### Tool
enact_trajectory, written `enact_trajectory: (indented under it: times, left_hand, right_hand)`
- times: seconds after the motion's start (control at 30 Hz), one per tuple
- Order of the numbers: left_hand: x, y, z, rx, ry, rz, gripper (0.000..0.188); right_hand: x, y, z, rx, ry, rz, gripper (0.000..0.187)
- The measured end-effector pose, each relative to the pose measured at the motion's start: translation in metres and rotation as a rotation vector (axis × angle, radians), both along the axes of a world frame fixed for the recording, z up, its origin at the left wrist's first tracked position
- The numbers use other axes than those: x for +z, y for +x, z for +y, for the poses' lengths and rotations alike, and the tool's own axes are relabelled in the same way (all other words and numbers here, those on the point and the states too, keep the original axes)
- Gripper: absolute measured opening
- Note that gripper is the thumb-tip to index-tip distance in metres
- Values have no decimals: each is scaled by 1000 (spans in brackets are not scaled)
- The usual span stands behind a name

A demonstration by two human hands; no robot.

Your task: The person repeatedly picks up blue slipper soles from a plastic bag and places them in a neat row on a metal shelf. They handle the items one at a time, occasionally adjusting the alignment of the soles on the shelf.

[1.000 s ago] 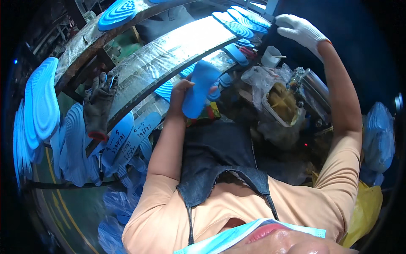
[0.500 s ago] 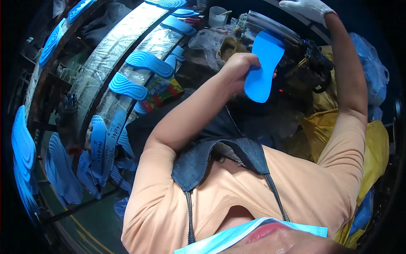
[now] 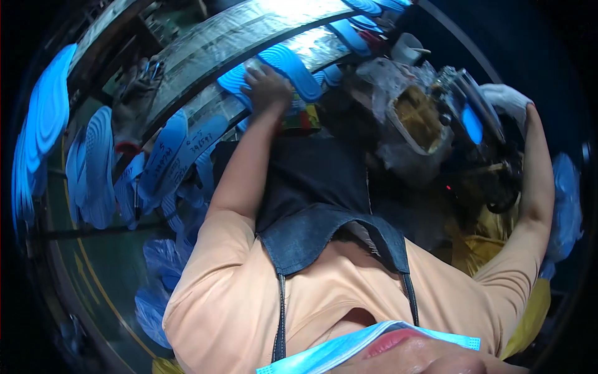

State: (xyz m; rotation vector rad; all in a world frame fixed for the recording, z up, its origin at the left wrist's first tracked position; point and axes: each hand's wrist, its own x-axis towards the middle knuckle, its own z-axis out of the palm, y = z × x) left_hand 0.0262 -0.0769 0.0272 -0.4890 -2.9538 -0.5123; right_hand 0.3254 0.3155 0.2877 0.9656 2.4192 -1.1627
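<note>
My bare left hand (image 3: 269,90) reaches to the sloping rack at the upper left. Its fingers are closed over the near end of a blue insole (image 3: 232,82) with a ridged heel. A second blue insole (image 3: 293,71) lies right beside it. On the far right my right hand (image 3: 506,101), in a white glove, is at the top of a metal roller (image 3: 476,103). Its fingers are stretched out against the roller's upper end, partly hidden. Part of a flat blue insole (image 3: 472,123) shows at the roller, its remainder hidden by the machine.
A tub of brown material (image 3: 418,118) in clear plastic stands left of the roller. Behind it is a white cup (image 3: 406,48). Marked insoles (image 3: 165,156) and stacked insoles (image 3: 47,124) hang at left. Yellow bags (image 3: 479,249) and a blue bag (image 3: 564,206) are at right.
My left hand has let go of the flat insole, now at the roller, and moved left to an insole on the rack. My gloved right hand has come down to the roller. The view has shifted.
</note>
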Motion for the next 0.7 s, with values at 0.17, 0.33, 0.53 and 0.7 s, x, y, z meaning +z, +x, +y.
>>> enact_trajectory:
  times: [0.17,0.33,0.53,0.7]
  left_hand:
    - [-20,-37,-37,208,77,-114,93]
    - [-19,-45,-32,170,45,-169,89]
    - [-12,-46,-32,113,53,-149,74]
    - [-14,-54,-45,86,-3,-259,84]
  right_hand:
    - [2,-30,-1,67,447,-213,37]
    - [40,-85,13,167,583,68,24]
    - [25,-192,-2,227,372,556,61]
    - [22,-298,-160,250,44,197,29]
